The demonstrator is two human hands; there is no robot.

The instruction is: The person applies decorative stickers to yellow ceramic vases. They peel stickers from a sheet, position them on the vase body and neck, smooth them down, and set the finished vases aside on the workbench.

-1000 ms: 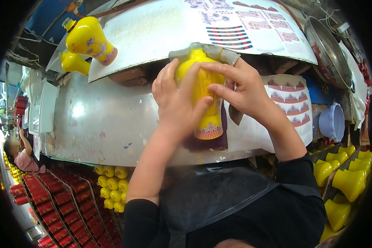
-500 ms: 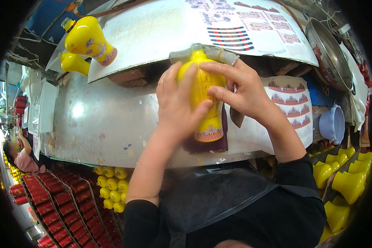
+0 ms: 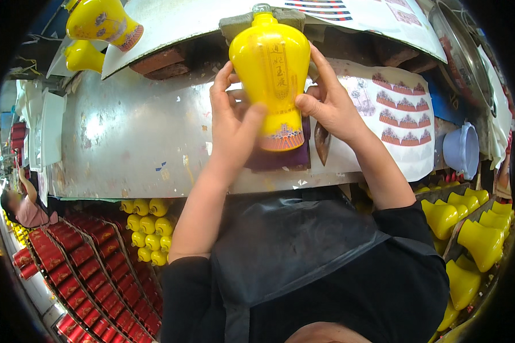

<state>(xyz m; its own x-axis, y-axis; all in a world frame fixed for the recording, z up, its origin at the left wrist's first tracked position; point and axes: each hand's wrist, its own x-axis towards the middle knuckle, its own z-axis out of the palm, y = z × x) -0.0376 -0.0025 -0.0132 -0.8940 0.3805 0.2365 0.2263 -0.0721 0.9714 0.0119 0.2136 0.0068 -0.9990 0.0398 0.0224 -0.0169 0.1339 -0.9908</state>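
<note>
A glossy yellow vase-shaped bottle [image 3: 269, 63] with a clear glass-like neck is held between my two hands, its neck pointing away from me. A framed panel of characters runs down its front, and a patterned band circles its base. My left hand [image 3: 230, 126] grips the left side, thumb towards the lower body. My right hand [image 3: 336, 108] closes on the right side, thumb at the lower body and fingers reaching round behind. Below the bottle lies a dark purple pad [image 3: 296, 162]. A brown pointed tool [image 3: 321, 147] lies beside the right hand. Behind the neck rests a folded grey cloth [image 3: 234, 26].
Decal sheets [image 3: 409, 154] lie to the right, with a lavender bucket [image 3: 461, 150] beyond. More yellow bottles [image 3: 114, 26] stand far left. A raised white board [image 3: 166, 26] rests on bricks [image 3: 163, 62]. Yellow bottles [image 3: 480, 246] and red boxes [image 3: 80, 268] flank me below.
My hands have moved from lying over the bottle's front to holding its sides, uncovering the character panel. The whole scene sits higher in the view, apparently from head movement.
</note>
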